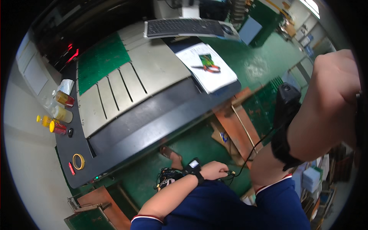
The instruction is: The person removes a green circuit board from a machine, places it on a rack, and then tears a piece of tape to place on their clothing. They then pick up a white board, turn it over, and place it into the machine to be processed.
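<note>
My left hand point(214, 170) is low in the middle, above the green floor, fingers pinched round the end of a black cable point(244, 164). A small pale connector point(230, 173) sticks out beside the fingertips. On my left wrist sits a strapped black device with a small light screen point(194, 164). My right arm point(326, 103) is raised and bent at the right edge, a black strap point(283, 149) round it. The right hand itself lies outside the picture. Next to that arm is a black device point(286, 97), and the cable runs up toward it.
A dark machine table point(153, 134) with slotted metal plates and a green board point(103, 61) fills the left and middle. Bottles point(62, 114) and a tape roll point(78, 161) stand at its left. Scissors point(211, 68) lie on papers. Beyond hangs a keyboard point(184, 27). Brown boards point(237, 126) lean below.
</note>
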Motion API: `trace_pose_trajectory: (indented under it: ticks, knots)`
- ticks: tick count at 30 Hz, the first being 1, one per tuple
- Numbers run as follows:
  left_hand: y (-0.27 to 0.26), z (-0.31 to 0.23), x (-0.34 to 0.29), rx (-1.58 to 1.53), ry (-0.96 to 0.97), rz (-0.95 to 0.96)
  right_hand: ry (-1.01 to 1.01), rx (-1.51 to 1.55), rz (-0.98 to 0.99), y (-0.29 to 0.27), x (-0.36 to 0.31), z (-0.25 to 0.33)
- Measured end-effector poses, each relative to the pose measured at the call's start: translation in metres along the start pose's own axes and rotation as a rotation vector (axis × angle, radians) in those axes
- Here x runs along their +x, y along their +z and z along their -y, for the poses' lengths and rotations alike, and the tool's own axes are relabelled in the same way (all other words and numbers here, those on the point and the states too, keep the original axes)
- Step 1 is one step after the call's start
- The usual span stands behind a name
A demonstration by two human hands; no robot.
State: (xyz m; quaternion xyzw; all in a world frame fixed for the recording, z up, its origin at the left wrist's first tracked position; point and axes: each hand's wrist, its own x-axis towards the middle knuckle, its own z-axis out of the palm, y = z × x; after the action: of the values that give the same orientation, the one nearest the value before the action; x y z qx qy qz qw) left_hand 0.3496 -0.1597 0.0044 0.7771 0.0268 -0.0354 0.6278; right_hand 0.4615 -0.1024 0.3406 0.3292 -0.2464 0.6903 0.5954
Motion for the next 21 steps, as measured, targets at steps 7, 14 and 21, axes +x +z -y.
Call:
trace_pose_trajectory:
  ticks: [7,14,21]
  knots:
    - [0.071,-0.016,-0.083,-0.768,-0.327,-0.158,0.061,-1.134,-0.38,0.036,-0.152,0.023]
    - [0.103,-0.048,-0.146,-0.81,-0.321,-0.244,1.058,-1.254,-1.013,-0.001,-0.395,-0.049]
    - [0.123,-0.053,-0.228,-0.892,-0.42,-0.492,1.057,-1.325,-0.852,-0.019,-0.398,-0.144]
